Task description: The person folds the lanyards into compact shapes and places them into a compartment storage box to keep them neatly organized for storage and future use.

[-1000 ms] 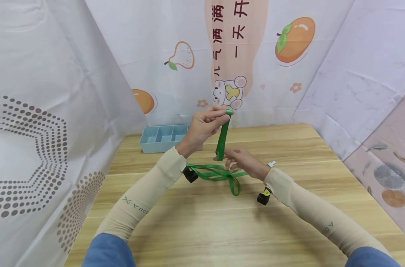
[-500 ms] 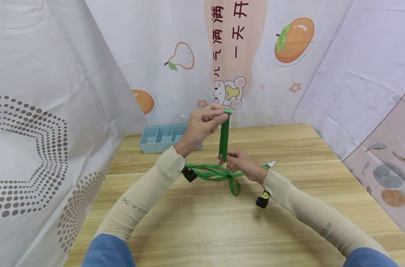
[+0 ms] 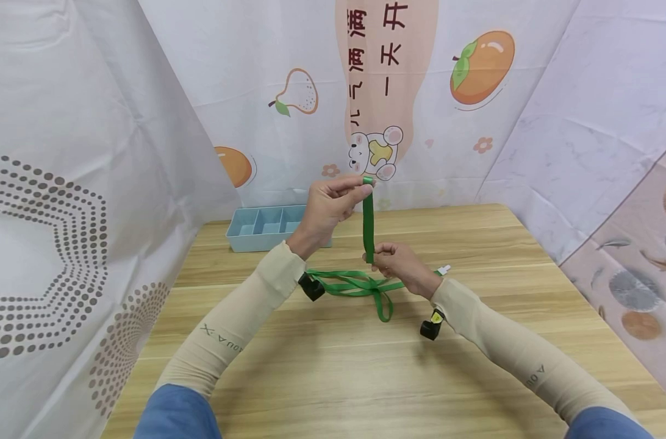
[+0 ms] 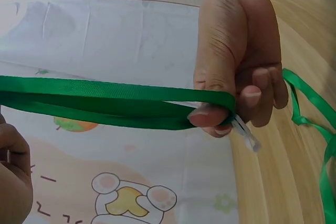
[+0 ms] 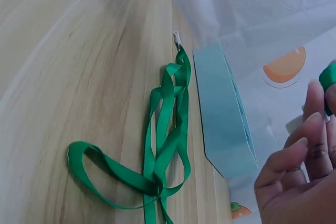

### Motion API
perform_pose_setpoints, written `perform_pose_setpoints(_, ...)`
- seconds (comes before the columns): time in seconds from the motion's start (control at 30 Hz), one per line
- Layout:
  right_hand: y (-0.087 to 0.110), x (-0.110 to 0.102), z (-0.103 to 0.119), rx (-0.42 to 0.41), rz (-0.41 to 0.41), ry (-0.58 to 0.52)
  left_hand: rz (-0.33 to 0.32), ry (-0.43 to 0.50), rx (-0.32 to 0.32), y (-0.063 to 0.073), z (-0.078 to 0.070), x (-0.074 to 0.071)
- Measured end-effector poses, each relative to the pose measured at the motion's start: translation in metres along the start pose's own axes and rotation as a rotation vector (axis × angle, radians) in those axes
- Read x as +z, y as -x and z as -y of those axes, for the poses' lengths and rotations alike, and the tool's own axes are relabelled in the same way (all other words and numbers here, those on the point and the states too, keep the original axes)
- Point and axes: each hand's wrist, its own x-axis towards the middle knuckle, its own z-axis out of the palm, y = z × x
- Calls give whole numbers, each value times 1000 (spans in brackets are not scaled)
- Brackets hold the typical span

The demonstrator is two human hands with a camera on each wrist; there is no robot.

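A green lanyard [image 3: 368,222] is stretched upright between both hands, folded into a narrow loop. At its top, my left hand [image 3: 333,204] pinches the fold between thumb and fingers. Below, my right hand [image 3: 401,265] holds the bottom end. In the left wrist view the right hand's thumb [image 4: 210,115] sits inside the loop's end. A white clip [image 4: 245,134] sticks out beside those fingers. Under the hands, more green lanyard [image 3: 349,286] lies bunched on the table, gathered at a knot-like crossing with a small loop toward the front. A white clip [image 3: 444,269] tips its right end.
A light blue divided tray [image 3: 256,241] stands at the back left of the wooden table [image 3: 333,378], partly behind the left hand. Printed cloth [image 3: 311,140] hangs close behind the table, with more cloth along both sides.
The held lanyard loop has straightened to hang vertically between the hands. My right fingers have settled at its lower end. Both hands shifted slightly; the lanyard on the table stayed put.
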Motion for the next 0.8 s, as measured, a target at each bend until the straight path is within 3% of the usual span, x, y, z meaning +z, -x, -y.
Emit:
perform_pose_setpoints(0.2, 5, 0, 0, -38, -29, 13, -93, -84, 8, 0, 1, -4)
perform_pose_setpoints(0.4, 8, 3, 0, -69, -74, -23, -137, -141, 26, -3, 3, -11)
perform_pose_setpoints(0.6, 9, 4, -2, -101, -41, -17, -96, -182, 63, -4, 2, -15)
perform_pose_setpoints(0.8, 8, -4, 2, -98, 21, 37, -41, -200, 41, -3, -2, -11)
